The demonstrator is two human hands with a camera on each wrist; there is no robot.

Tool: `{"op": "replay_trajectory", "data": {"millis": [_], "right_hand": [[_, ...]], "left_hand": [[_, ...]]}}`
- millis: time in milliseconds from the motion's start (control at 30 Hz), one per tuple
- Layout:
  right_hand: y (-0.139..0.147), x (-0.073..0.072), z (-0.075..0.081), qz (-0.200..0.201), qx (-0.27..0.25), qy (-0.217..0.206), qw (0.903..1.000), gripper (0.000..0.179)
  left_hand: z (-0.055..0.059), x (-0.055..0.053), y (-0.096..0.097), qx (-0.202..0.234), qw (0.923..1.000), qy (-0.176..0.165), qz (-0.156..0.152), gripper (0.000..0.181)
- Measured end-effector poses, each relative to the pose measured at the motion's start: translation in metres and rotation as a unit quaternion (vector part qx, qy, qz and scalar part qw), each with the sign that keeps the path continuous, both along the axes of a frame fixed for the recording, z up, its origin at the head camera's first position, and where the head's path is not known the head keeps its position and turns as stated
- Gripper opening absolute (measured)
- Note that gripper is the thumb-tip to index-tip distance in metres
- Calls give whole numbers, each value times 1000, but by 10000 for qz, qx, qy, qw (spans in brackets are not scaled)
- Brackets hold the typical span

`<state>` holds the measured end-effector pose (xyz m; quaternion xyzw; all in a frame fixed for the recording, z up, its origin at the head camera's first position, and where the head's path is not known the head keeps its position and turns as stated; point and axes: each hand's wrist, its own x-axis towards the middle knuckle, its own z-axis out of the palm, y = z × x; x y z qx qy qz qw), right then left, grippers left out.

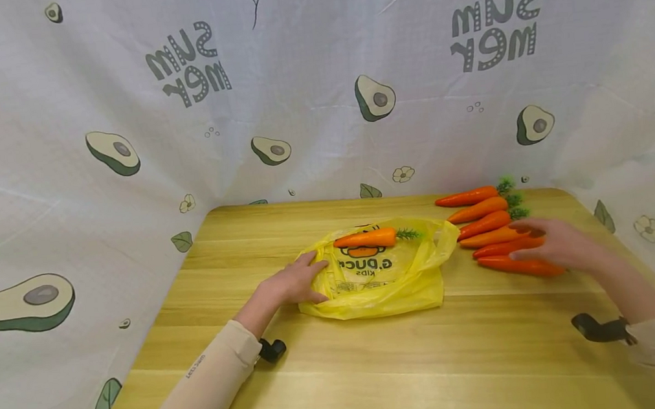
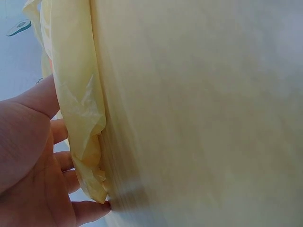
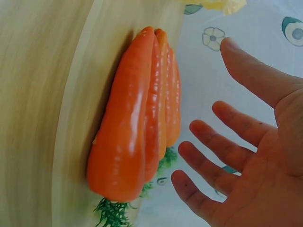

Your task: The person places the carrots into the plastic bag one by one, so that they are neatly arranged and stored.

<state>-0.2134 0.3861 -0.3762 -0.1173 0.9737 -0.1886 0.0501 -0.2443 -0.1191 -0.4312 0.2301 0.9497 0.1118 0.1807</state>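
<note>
The nearer right hand (image 1: 559,246), fingers spread and empty, hovers over carrots (image 1: 521,267) lying sideways, tips toward the yellow bag (image 1: 394,299).

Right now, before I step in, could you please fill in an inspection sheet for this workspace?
Surface: wood-grain table.
Job's things: yellow plastic bag; one carrot over its print; six more carrots side by side at the right.
Clutter: nothing seen.
Hands: left hand touches the bag's left edge; right hand is by the carrot row, fingers apart, holding nothing.
Cables: nothing seen.
Surroundings: pale cloth printed with avocados, behind and beside the table.
</note>
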Motion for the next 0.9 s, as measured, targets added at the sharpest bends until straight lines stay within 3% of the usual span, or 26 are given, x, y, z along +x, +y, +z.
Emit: {"op": "replay_trajectory", "data": {"millis": [400,900], "right_hand": [[18,7,-12,-59,-23,-62,10000,86],[33,15,-16,-165,31,69,9998,78]], "left_hand": [[0,0,1,-59,10000,2,-25,84],[-2,0,1,-107,9999,66,-57,84]]}}
